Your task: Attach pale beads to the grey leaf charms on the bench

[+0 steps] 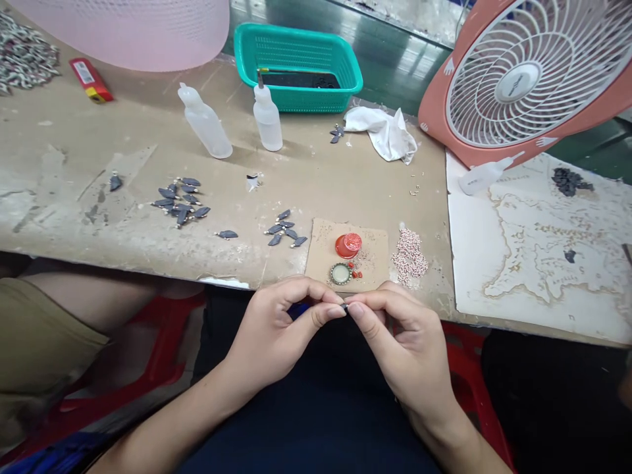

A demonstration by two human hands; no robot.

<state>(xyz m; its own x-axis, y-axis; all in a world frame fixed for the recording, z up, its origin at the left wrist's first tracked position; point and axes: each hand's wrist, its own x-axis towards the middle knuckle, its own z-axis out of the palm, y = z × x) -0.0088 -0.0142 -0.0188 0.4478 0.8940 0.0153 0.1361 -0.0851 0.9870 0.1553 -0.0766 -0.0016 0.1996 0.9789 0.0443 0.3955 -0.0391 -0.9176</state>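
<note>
My left hand (281, 329) and my right hand (405, 329) meet at the table's front edge, thumb and forefinger pinched on each side. A small dark piece (345, 307) shows between their fingertips, mostly hidden. Just beyond lies a cardboard square (375, 253) bearing a red cap-like piece (348, 245), an upturned bottle cap (340, 274) with pale contents, and a few red bits (356, 274). To its right is a pile of tiny pinkish pieces (409, 255). Dark grey leaf-shaped pieces with small pale ends lie to the left in a near group (286, 230) and a larger group (180, 203).
Two squeeze bottles, one left (205, 122) and one right (268, 122), stand before a green basket (301, 102). A white cloth (382, 131), a pink fan (518, 85) and a map-printed sheet (474, 263) are rightward. A red box (91, 80) lies far left; another person's leg (89, 303) is beside me.
</note>
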